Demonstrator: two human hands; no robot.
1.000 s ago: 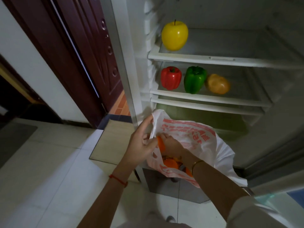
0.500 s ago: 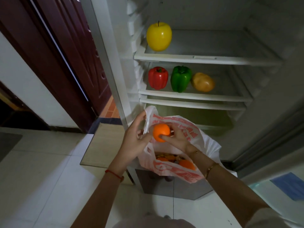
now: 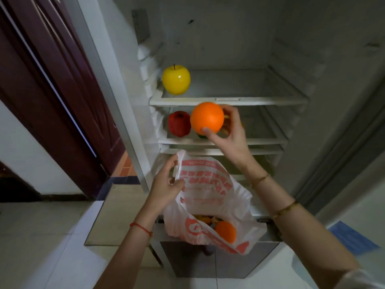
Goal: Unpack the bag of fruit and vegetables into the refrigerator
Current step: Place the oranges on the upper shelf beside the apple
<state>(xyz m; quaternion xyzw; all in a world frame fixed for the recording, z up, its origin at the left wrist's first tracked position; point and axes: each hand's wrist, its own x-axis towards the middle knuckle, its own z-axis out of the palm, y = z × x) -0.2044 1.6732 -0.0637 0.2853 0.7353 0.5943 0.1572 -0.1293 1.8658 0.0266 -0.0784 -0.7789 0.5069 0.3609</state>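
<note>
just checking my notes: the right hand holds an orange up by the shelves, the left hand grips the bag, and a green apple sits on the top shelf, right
Not quite. In the head view the apple on the top shelf is yellow, not green. The rest stands: the right hand holds the orange up by the shelves, and the left hand grips the bag.

Orange-red printed lettering and a round logo cover the white plastic bag (image 3: 210,197), but the characters are too blurred and creased to be read.

Orange (image 3: 206,116) held before shelves, open white-red bag (image 3: 210,197) below refrigerator (image 3: 229,100)
</note>
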